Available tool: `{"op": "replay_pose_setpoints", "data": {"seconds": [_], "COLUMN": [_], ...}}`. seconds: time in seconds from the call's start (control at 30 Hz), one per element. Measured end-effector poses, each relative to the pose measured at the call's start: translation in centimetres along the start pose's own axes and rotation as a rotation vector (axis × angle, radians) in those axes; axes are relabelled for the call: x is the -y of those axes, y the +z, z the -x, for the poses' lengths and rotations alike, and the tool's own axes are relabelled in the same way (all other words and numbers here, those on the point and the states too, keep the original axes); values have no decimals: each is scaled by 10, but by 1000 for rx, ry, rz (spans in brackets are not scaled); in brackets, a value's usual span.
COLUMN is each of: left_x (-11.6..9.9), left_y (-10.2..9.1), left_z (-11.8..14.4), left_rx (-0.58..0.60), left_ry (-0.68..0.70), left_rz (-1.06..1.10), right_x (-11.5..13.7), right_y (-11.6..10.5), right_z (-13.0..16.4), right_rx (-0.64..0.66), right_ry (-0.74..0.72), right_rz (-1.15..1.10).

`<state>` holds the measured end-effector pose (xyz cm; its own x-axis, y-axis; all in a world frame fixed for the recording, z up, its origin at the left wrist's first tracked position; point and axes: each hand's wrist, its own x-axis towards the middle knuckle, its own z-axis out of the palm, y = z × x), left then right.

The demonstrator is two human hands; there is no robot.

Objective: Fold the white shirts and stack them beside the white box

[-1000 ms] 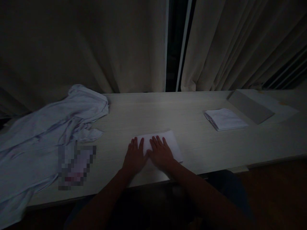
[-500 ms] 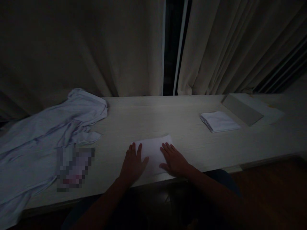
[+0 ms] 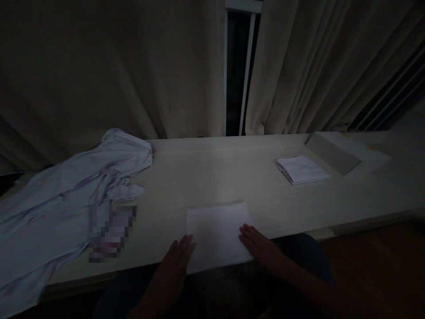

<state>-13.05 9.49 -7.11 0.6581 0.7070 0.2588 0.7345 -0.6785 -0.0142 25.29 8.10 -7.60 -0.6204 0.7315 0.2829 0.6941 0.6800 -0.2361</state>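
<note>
A smooth, flat white rectangular piece (image 3: 217, 235) lies at the table's front edge, its near side reaching over it. In this dim light I cannot tell whether it is folded cloth or paper. Along its left side rests my left hand (image 3: 175, 261), fingers straight out and close together. Opposite, my right hand (image 3: 260, 246) touches the right side with its fingers extended. Neither hand is wrapped round anything.
White crumpled clothing (image 3: 83, 190) spreads over the left of the pale table (image 3: 199, 173), beside a pixelated patch (image 3: 113, 235). To the right are a folded white cloth (image 3: 302, 169) and a pale box-like object (image 3: 335, 153). Curtains (image 3: 186, 66) hang behind.
Both hands have slid back toward me and apart, from on top of the white piece to its sides. The white piece has come nearer to me, and more of it shows.
</note>
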Motion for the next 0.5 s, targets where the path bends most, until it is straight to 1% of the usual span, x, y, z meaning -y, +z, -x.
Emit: {"op": "replay_pose_setpoints", "data": {"seconds": [0.07, 0.13, 0.23, 0.3, 0.37, 0.4, 0.43, 0.5], "left_x": [2, 5, 11, 16, 20, 20, 20, 18], "left_y": [-5, -4, 7, 16, 18, 16, 10, -9], "left_z": [6, 3, -4, -6, -6, -7, -9, -22], "left_rx": [36, 31, -74, -141, -151, -145, -144, -153], "left_ry": [40, 66, 87, 111, 107, 84, 40, -128], "left_rz": [-23, -39, -18, 49, 164, 236, 314, 480], "right_x": [-1, -1, 0, 0, 0, 0, 0, -1], "right_y": [0, 0, -2, -7, -19, -28, -39, -66], "right_z": [1, 0, 0, 0, 0, -1, -4, -19], "right_rx": [-5, -18, -27, -23, -27, -43, -74, -178], "right_ry": [0, 6, 22, 30, 33, 45, 76, 208], "right_rz": [-15, -25, -37, -69, -138, -184, -233, -337]}}
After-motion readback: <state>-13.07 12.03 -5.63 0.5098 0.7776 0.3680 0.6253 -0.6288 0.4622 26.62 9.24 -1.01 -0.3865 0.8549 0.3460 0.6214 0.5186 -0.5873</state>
